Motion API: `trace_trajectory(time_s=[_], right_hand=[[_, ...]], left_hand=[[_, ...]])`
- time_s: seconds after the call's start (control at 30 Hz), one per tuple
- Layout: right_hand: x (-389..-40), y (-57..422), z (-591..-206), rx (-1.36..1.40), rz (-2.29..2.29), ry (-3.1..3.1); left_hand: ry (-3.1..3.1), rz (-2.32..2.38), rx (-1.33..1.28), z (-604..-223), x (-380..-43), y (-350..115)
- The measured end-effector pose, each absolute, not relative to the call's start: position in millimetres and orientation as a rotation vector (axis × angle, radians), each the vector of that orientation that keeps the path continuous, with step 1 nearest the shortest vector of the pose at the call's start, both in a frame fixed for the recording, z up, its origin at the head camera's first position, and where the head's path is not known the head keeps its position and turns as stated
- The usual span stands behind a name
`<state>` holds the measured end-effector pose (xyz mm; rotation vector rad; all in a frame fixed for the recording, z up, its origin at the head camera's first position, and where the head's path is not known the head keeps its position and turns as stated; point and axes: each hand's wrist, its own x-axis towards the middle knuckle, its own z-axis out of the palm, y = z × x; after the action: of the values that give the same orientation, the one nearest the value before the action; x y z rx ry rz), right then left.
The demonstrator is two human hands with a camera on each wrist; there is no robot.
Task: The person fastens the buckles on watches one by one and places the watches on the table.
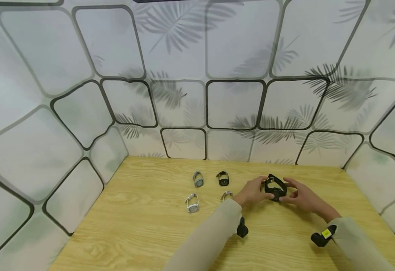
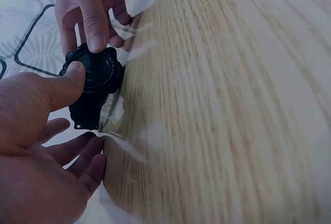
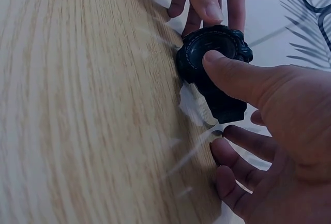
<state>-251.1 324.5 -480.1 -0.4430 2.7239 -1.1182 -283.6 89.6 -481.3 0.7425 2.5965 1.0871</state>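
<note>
A black wristwatch [image 1: 276, 193] with a thick round case is between the two hands on the right side of the table. My left hand [image 1: 252, 191] grips it from the left, the thumb pressing on its round face in the left wrist view. From the other side, my right hand [image 1: 302, 196] holds the same watch, its thumb also on the face in the right wrist view. The strap [image 2: 87, 114] extends past the case, its end near the left fingertips. Behind the left wrist, a pale-strapped watch [image 1: 227, 194] is partly hidden.
Left of the hands, a grey-blue watch [image 1: 198, 180], a smaller black watch [image 1: 223, 180] and a white watch [image 1: 193, 207] stand on the wooden table [image 1: 133, 214]. A patterned cloth wall [image 1: 184, 105] encloses the table's back and sides.
</note>
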Motion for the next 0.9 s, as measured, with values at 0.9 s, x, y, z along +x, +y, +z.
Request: trace_trajectory(time_s=[0.9], right_hand=[[-250.6, 326.5, -488.1, -0.425, -1.176, 2.680]], left_hand=[[2.662, 1.083, 0.764, -487.4, -284.9, 93.6]])
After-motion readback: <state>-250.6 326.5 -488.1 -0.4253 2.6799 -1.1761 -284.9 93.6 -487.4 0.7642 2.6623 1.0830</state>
